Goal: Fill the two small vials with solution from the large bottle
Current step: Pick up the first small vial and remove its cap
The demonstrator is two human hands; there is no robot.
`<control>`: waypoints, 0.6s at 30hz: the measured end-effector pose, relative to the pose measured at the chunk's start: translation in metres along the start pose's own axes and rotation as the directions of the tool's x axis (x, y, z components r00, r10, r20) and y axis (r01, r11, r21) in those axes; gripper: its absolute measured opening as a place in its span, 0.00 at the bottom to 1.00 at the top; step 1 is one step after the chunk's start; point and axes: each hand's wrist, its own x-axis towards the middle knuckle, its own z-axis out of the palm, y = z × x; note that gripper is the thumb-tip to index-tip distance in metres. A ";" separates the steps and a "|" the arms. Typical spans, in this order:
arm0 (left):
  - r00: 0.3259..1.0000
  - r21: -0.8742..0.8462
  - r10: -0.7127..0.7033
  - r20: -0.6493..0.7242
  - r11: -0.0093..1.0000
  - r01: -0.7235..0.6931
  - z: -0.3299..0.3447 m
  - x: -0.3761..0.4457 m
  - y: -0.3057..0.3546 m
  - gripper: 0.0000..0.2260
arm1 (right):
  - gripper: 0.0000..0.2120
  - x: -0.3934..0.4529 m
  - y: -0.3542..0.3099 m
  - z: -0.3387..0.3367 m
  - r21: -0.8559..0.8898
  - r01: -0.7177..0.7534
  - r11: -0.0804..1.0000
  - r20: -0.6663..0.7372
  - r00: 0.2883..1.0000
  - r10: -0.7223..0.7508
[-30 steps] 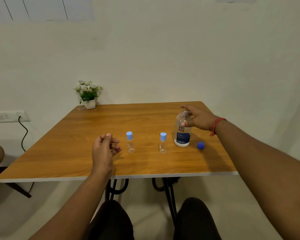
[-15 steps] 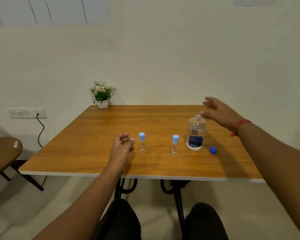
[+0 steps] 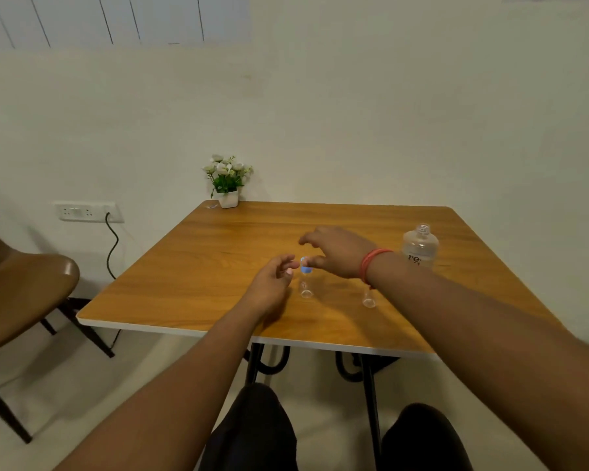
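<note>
R hand (image 3: 337, 253) open at vial cap (image 3: 305, 265); L hand (image 3: 274, 280) relaxed nr it.

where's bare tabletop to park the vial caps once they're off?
Bare wood: the left stretch between the flower pot and the table's front edge, and the far middle between pot and large bottle. Crowded: the centre, where left hand and right hand flank the left vial; right vial sits under the forearm.

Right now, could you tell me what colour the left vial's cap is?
Light blue, on the left vial's cap; head view.
</note>
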 end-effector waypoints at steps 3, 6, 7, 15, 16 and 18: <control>1.000 -0.006 -0.008 0.021 1.000 0.008 -0.002 0.002 -0.003 0.17 | 0.19 0.012 -0.007 0.016 -0.024 -0.022 0.999 0.076 0.997 0.024; 0.999 0.008 -0.026 0.022 1.000 0.026 -0.005 0.004 -0.008 0.17 | 0.14 0.018 -0.008 0.025 -0.027 -0.033 0.999 0.095 0.995 0.036; 0.999 0.011 -0.035 0.023 0.999 0.034 -0.006 0.006 -0.010 0.17 | 0.13 0.019 -0.007 0.026 -0.021 -0.039 0.999 0.091 0.995 0.041; 0.996 -0.149 -0.061 0.070 0.986 0.071 -0.006 0.012 -0.009 0.13 | 0.14 0.014 0.011 -0.001 0.227 -0.065 0.972 0.108 0.993 0.041; 0.993 -0.204 -0.066 0.094 0.975 0.084 -0.005 0.012 -0.004 0.13 | 0.14 0.012 0.013 -0.010 0.297 -0.071 0.952 0.114 0.993 0.038; 0.988 -0.282 -0.072 0.136 0.953 0.108 -0.002 0.012 0.007 0.15 | 0.12 0.007 0.015 -0.030 0.420 -0.081 0.904 0.128 0.991 0.029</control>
